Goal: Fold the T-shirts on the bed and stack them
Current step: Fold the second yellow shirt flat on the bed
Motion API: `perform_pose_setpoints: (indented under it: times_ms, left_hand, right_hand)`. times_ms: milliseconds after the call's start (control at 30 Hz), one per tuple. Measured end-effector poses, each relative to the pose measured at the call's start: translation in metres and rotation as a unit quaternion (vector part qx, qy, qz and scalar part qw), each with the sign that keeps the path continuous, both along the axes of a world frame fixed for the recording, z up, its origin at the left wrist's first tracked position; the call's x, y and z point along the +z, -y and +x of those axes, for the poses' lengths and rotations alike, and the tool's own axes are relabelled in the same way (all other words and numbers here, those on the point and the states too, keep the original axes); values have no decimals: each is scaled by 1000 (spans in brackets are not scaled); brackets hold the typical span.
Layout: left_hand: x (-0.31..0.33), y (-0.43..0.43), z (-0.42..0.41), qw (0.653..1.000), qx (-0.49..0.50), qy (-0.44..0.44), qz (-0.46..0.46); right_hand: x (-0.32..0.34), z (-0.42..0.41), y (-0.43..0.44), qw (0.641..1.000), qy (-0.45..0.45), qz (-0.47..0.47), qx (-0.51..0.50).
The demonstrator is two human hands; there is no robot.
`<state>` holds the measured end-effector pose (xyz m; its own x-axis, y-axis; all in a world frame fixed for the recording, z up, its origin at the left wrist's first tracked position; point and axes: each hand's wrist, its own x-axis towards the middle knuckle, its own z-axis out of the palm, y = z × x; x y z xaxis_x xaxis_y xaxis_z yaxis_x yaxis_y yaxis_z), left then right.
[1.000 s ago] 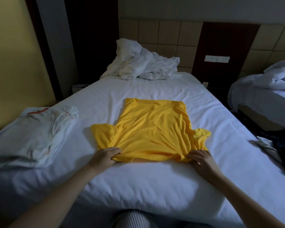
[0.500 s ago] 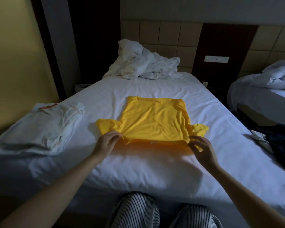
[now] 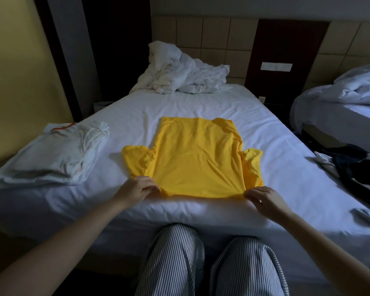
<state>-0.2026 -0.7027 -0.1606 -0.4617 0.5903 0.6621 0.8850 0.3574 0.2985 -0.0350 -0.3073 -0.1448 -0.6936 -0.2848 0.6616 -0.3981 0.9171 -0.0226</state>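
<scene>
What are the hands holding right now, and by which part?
The yellow T-shirt, by its near edge: the left hand pinches the near-left corner, the right hand the near-right corner.

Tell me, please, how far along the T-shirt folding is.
Done: folded white garments lie stacked at the left of the bed. In hand: the yellow T-shirt lies spread flat, left hand and right hand pinching its near edge. Left: folding it, stacking it, and probably the dark clothes heaped at the right.
</scene>
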Motion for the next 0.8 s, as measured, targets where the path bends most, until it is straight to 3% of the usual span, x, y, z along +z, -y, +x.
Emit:
perform_pose_setpoints:
  times_ms: [167, 400, 567, 667, 733, 800]
  left_hand:
    - [-25, 5, 32, 997, 63, 19, 38]
    - [-21, 7, 54, 994, 81, 7, -66]
    - [-5, 12, 49, 987, 134, 89, 24]
    - [8, 18, 38, 936, 266, 198, 115]
    - [25, 19, 33, 870, 366, 290, 162]
    - [32, 20, 19, 823, 390, 372, 181]
  right_hand:
    - [-22, 26, 8, 999, 17, -27, -4]
    - [-19, 33, 43, 991, 31, 16, -133]
    - [-7, 14, 90, 989, 82, 30, -117]
    - [-4, -6, 129, 988, 123, 51, -75]
    - [-2, -21, 158, 986, 144, 65, -46]
    - [4, -37, 188, 980, 187, 56, -34]
